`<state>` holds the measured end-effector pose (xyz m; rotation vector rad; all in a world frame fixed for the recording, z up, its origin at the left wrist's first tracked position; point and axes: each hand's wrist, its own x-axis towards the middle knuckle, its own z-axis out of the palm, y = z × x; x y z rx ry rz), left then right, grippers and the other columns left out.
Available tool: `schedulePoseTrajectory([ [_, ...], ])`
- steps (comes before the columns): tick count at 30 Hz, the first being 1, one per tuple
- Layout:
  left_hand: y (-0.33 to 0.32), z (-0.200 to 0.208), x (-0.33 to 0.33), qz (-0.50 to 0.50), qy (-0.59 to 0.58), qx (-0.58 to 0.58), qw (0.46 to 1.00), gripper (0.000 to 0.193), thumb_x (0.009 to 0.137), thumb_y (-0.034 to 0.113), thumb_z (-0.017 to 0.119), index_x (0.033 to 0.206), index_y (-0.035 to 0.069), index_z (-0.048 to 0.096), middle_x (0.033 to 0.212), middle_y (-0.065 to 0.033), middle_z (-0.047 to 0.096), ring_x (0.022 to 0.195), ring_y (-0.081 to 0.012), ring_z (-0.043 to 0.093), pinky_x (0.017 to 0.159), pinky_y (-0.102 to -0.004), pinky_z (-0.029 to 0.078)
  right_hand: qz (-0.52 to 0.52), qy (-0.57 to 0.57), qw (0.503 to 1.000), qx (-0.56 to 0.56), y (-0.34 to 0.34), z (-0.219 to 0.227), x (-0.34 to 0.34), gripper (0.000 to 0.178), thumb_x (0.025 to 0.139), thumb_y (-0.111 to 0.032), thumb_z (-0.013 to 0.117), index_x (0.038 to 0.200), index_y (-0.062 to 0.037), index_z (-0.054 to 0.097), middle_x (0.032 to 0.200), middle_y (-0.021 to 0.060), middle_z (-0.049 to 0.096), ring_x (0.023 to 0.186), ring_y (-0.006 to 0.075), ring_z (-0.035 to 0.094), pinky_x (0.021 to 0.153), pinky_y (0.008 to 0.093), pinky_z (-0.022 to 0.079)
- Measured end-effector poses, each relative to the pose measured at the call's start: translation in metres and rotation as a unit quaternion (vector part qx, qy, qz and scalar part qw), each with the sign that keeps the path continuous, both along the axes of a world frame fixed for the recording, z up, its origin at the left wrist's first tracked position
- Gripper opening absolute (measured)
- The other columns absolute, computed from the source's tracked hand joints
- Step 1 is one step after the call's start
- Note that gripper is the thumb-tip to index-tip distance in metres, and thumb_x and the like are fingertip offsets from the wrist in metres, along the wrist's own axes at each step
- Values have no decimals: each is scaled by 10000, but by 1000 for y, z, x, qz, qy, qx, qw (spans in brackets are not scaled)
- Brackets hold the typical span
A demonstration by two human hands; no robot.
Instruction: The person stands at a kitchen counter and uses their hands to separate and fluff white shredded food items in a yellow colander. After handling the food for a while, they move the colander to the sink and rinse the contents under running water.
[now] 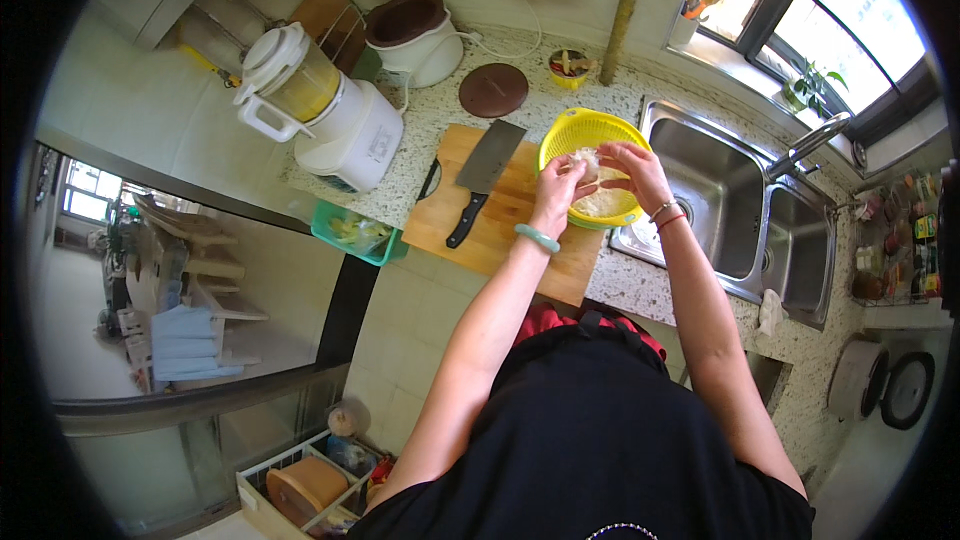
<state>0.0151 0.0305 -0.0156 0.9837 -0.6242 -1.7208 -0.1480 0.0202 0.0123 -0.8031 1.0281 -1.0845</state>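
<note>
Over a yellow colander (577,124) I hold both hands close together. My left hand (556,192), with a pale green bangle at its wrist, is closed on a wet-looking white clump (585,161). Fingers curved and apart, my right hand (641,174) sits just beside the clump and seems to hold nothing. Loose white bits (603,204) lie inside the colander below; they are too fine to name. The colander rests between a wooden cutting board (538,202) and the sink. A cleaver (490,160) lies across the board, left of my hands.
To the right is a double steel sink (708,152) with a faucet (812,145). A white blender (345,130), a cooker with a brown pot (425,45) and a brown lid (493,90) stand behind the board. A green bin (345,238) hangs at the counter's edge.
</note>
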Motion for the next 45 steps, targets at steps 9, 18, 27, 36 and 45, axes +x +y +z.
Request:
schedulePoseTrajectory([
  [9, -17, 3, 12, -46, -92, -8, 995, 220, 859, 251, 645, 1018, 123, 563, 909, 20, 612, 809, -88, 576, 649, -244, 481, -165, 58, 983, -47, -15, 6, 26, 236, 848, -73, 592, 1068, 4, 629, 786, 20, 600, 518, 30, 410, 435, 161, 336],
  [18, -30, 2, 25, -92, 61, 2, 994, 211, 846, 98, 623, 1043, 93, 548, 916, -28, 614, 785, -135, 590, 709, -286, 528, -185, -166, 965, -79, -9, 2, 35, 325, 835, -5, 542, 1157, 38, 549, 800, 39, 582, 687, 112, 545, 702, 270, 527],
  [27, -26, -9, 40, -146, 95, 18, 985, 202, 889, 35, 514, 1088, 6, 535, 998, -127, 615, 927, -253, 628, 815, -402, 557, -234, 32, 971, -37, 3, 0, 56, 276, 874, -112, 533, 1123, -14, 602, 1079, 103, 649, 913, 222, 654, 737, 304, 552],
  [36, -11, -2, 34, -153, 111, 59, 980, 132, 884, 86, 572, 1016, 78, 578, 945, -67, 602, 813, -197, 608, 727, -334, 553, -238, 19, 971, -29, 17, 5, 42, 341, 769, 82, 364, 997, 43, 615, 956, 148, 662, 839, 213, 659, 666, 297, 558],
  [45, -8, 9, 28, -168, 100, 44, 980, 141, 880, 65, 548, 1018, 73, 575, 954, -74, 613, 854, -210, 617, 741, -346, 549, -136, 470, 870, -64, 10, -35, 18, 240, 883, -178, 534, 1058, -61, 648, 990, 55, 678, 863, 149, 643, 710, 290, 515],
])
